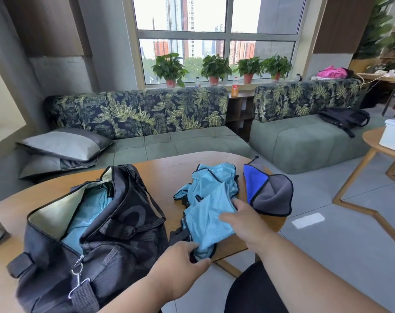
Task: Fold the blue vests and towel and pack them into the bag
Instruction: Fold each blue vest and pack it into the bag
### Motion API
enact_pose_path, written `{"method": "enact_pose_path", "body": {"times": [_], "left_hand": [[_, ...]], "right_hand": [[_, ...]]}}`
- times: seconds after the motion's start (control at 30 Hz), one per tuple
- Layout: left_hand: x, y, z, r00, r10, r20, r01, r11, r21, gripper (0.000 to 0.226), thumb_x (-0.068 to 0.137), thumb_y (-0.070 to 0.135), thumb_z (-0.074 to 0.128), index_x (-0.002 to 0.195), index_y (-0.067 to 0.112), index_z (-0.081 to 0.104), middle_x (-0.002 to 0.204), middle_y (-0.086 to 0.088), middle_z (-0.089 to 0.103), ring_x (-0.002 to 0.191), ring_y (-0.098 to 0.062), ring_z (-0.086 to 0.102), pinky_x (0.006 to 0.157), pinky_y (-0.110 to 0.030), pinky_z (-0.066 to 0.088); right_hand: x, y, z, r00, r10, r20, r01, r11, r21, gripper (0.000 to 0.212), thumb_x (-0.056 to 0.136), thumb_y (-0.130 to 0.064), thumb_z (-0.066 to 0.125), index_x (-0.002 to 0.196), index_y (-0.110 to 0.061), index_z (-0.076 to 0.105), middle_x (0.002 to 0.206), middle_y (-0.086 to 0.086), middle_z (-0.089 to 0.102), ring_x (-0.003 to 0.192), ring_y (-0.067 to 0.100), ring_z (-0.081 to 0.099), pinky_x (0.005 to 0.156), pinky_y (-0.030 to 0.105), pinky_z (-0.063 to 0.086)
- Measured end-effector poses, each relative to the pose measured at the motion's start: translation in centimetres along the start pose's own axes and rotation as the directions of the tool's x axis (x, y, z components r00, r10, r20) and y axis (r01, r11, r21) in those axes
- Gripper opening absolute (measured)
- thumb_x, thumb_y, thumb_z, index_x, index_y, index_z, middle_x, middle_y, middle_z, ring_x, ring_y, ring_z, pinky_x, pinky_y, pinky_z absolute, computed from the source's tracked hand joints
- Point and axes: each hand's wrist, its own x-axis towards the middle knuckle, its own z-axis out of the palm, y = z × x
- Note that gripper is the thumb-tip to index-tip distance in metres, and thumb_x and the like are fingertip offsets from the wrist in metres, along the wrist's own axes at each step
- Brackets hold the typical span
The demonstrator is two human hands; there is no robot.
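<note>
While a person leans over a wooden table [169, 168], the left hand [183, 265] pinches the near corner of a light blue vest [205, 222], fingers curled round the cloth, and the right hand [241, 220] lies on the vest with fingers fairly straight, pressing its right side. Just beyond the right hand sits a second crumpled vest [214, 179], and to its right a grey and blue towel [268, 195] (unfolded, bunched). Left of the left hand stands an open black bag [115, 222] with blue cloth already inside. Folding this vest seems the step in hand; next it likely needs flattening and doubling over.
</note>
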Motion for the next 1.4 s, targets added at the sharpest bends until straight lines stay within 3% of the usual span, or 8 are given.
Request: {"method": "enact_pose_path", "body": {"times": [0.13,0.27,0.33,0.5,0.8,1.1,1.27,1.4], "left_hand": [[1.2,0.8,-1.6,0.996,0.004,-0.092,-0.014,0.994,-0.111,0.033,0.089,0.055,0.067,0.120,0.043,0.067,0.118,0.031,0.067,0.108,0.008,0.061,0.102,-0.025,0.049],[2.8,1.9,-3.9,0.956,0.088,-0.280,-0.160,0.956,-0.246,0.041,0.088,0.040,0.081,0.119,0.047,0.056,0.116,0.041,0.060,0.112,0.013,0.057,0.096,-0.010,0.042],[3.8,1.6,-4.5,0.964,0.140,-0.225,-0.228,0.870,-0.438,0.050,0.084,0.035,0.086,0.124,0.044,0.058,0.125,0.024,0.069,0.122,0.000,0.063,0.102,-0.020,0.049],[4.5,0.3,-3.3,0.993,0.112,0.047,-0.039,0.658,-0.752,0.055,0.090,0.041,0.078,0.136,0.014,0.065,0.133,-0.006,0.072,0.127,-0.027,0.067,0.114,-0.051,0.048],[4.6,-0.2,-4.0,0.993,0.039,0.114,0.085,0.442,-0.893,0.040,0.103,0.025,0.067,0.140,0.012,0.061,0.135,-0.017,0.069,0.125,-0.037,0.067,0.103,-0.052,0.055],[6.0,1.1,-8.2,0.998,0.045,0.039,0.015,0.441,-0.897,0.027,0.106,0.014,0.054,0.130,0.013,0.066,0.124,-0.014,0.075,0.105,-0.028,0.076,0.079,-0.039,0.063],[6.3,0.1,-8.7,0.999,0.027,0.043,0.027,0.442,-0.896,0.036,0.099,0.016,0.064,0.135,0.015,0.066,0.130,-0.016,0.072,0.122,-0.039,0.068,0.110,-0.060,0.048],[5.9,0.3,-8.3,0.997,0.037,0.062,0.040,0.431,-0.901,0.044,0.098,0.029,0.067,0.138,0.012,0.063,0.132,-0.018,0.071,0.122,-0.039,0.068,0.113,-0.059,0.046]], "right_hand": [[0.4,-4.9,-2.6,0.972,-0.123,0.201,0.209,0.841,-0.499,0.029,0.081,-0.015,0.073,0.078,-0.024,0.046,0.075,-0.009,0.044,0.067,0.012,0.043,0.064,0.034,0.038],[0.1,-9.2,-3.2,0.909,-0.119,0.399,0.389,0.585,-0.712,0.029,0.083,-0.022,0.081,0.087,-0.031,0.054,0.085,-0.014,0.054,0.077,0.009,0.051,0.075,0.033,0.049],[-0.3,-10.8,-3.0,0.883,-0.107,0.457,0.445,0.501,-0.742,0.029,0.084,-0.021,0.081,0.087,-0.030,0.055,0.081,-0.013,0.054,0.070,0.005,0.049,0.065,0.024,0.044],[-0.7,-12.3,-2.3,0.844,-0.115,0.523,0.526,0.365,-0.768,0.031,0.083,-0.021,0.083,0.084,-0.025,0.052,0.075,-0.011,0.050,0.066,0.005,0.044,0.055,0.020,0.034],[1.1,-11.0,-2.1,0.889,-0.137,0.436,0.449,0.438,-0.779,0.050,0.073,-0.036,0.092,0.078,-0.024,0.043,0.075,-0.009,0.047,0.067,0.012,0.040,0.060,0.033,0.034],[2.5,-12.4,-1.9,0.904,-0.275,0.326,0.424,0.497,-0.757,0.052,0.074,-0.040,0.092,0.075,-0.023,0.043,0.072,-0.008,0.046,0.061,0.010,0.036,0.053,0.029,0.030],[2.9,-12.1,-1.9,0.902,-0.265,0.341,0.429,0.644,-0.633,0.035,0.077,-0.033,0.091,0.084,-0.022,0.058,0.066,-0.013,0.051,0.056,0.005,0.041,0.057,0.027,0.037],[2.9,-12.2,-1.1,0.890,-0.287,0.353,0.452,0.655,-0.606,0.032,0.077,-0.031,0.091,0.083,-0.023,0.060,0.071,-0.012,0.059,0.061,0.005,0.047,0.059,0.028,0.040]]}}
